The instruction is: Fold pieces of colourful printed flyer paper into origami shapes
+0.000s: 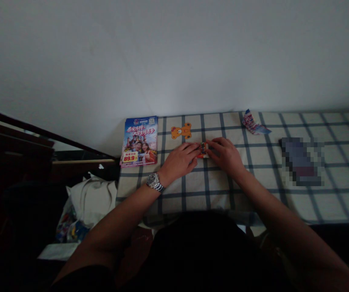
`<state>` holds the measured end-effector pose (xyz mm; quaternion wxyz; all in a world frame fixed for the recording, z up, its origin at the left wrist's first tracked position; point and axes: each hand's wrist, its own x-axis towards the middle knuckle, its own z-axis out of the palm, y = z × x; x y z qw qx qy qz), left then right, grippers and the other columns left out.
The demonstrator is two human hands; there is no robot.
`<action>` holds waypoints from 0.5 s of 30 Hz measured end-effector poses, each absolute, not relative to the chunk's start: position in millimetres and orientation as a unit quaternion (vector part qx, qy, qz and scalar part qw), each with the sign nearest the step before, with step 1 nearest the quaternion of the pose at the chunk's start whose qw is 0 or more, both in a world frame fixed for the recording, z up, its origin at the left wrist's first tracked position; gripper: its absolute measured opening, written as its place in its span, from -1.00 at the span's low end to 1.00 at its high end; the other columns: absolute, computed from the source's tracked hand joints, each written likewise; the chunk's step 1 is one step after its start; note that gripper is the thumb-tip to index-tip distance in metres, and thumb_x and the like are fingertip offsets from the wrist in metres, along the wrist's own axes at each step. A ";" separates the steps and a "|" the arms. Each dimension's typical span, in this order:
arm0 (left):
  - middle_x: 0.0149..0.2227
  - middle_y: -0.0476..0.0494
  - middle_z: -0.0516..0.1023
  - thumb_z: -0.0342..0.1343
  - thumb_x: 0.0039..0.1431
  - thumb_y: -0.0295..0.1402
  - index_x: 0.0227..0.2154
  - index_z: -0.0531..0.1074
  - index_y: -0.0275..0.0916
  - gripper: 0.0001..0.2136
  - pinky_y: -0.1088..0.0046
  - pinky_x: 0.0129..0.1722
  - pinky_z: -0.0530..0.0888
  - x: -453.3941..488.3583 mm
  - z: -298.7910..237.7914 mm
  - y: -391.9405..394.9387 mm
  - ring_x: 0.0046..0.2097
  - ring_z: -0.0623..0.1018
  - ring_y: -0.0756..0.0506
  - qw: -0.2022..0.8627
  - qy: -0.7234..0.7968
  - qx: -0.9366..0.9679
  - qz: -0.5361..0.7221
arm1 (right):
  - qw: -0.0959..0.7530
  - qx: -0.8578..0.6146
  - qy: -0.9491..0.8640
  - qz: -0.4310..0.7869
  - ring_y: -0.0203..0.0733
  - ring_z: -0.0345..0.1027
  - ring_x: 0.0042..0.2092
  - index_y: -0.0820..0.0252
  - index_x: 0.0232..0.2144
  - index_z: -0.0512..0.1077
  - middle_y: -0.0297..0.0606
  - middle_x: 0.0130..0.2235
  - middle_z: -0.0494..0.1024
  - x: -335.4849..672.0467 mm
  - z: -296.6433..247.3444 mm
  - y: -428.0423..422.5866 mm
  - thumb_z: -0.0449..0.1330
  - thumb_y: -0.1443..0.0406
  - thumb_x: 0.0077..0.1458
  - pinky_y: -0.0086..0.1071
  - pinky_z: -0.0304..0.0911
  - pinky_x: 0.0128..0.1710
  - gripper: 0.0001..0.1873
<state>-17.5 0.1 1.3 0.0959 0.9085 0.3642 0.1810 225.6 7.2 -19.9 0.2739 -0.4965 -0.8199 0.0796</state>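
A small folded piece of printed paper (203,150), red, yellow and dark, lies on the checked tablecloth between my hands. From its left side, my left hand (181,159) presses and holds it with bent fingers close together; a metal watch (155,182) is on that wrist. On the opposite edge, the thumb and fingers of my right hand (224,152) grip the paper. My fingertips cover both of its ends, so its full shape is hidden. Just beyond my left hand sits a flat orange bear cutout (181,131).
A stack of blue-and-pink flyers (140,142) stands at the table's left end. A folded flyer piece (255,123) lies near the wall (192,56). On the right is a blurred-out phone-like object (302,161). Below left, a white bag (93,198) sits beside dark furniture.
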 end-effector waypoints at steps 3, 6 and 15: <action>0.29 -0.21 0.46 0.03 0.47 -0.38 0.26 0.42 -0.26 -0.64 0.13 0.37 0.40 -17.7 0.7 0.1 0.30 0.40 -0.19 0.095 0.366 0.909 0.174 | 0.254 -0.497 -0.827 0.070 0.06 0.42 -0.03 0.14 0.15 0.58 -0.03 0.04 0.55 223.3 -18.2 4.2 0.19 0.15 0.40 -0.05 0.40 0.05 -0.62; 0.28 -0.19 0.47 0.02 0.48 -0.38 0.23 0.44 -0.25 -0.66 0.13 0.35 0.41 -17.2 -0.3 0.4 0.28 0.41 -0.18 0.098 0.371 0.906 0.180 | 0.240 -0.503 -0.828 0.063 0.03 0.39 -0.07 0.12 0.13 0.60 -0.03 0.05 0.53 221.7 -16.5 1.8 0.18 0.14 0.41 -0.05 0.38 0.06 -0.62; 0.23 -0.10 0.53 0.01 0.51 -0.36 0.15 0.52 -0.17 -0.72 0.13 0.23 0.51 -11.9 -0.8 0.3 0.17 0.47 -0.18 0.105 0.403 0.886 0.204 | 0.233 -0.502 -0.830 0.070 0.06 0.35 0.00 0.08 0.20 0.56 -0.03 0.12 0.48 225.3 -19.5 -1.6 0.18 0.09 0.40 -0.03 0.33 0.10 -0.57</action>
